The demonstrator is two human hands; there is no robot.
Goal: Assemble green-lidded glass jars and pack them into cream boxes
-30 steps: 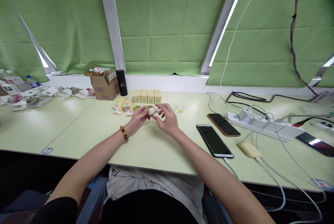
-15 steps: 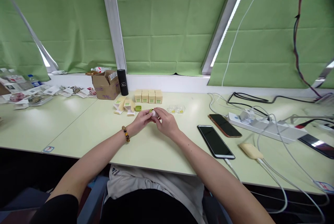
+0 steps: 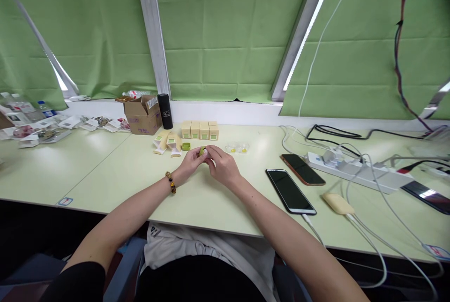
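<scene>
Over the middle of the pale table (image 3: 211, 199), my left hand (image 3: 190, 163) and my right hand (image 3: 223, 165) meet around a small green-and-white piece (image 3: 203, 151). Its kind is hard to make out, since fingers cover most of it. Both hands are closed on it, the right thumb and fingers pinching its right side. Just behind my left hand lies a small green tray-like piece (image 3: 186, 146). Two opened cream cartons (image 3: 174, 143) rest to its left. Several small closed cream boxes (image 3: 199, 130) stand in a row behind. Right of my hands sits a clear plastic blister (image 3: 237, 147) with yellow spots.
A cardboard box (image 3: 142, 117) and a black cylinder (image 3: 165, 111) stand at the back left, with packaged items (image 3: 49, 133) farther left. On the right lie a white-edged phone (image 3: 290, 191), a second phone (image 3: 303, 169), a power strip (image 3: 362, 170) and loose cables.
The small piece has turned between my fingers, so more green and less white shows. My hands stay in nearly the same place. The things on the table have not moved.
</scene>
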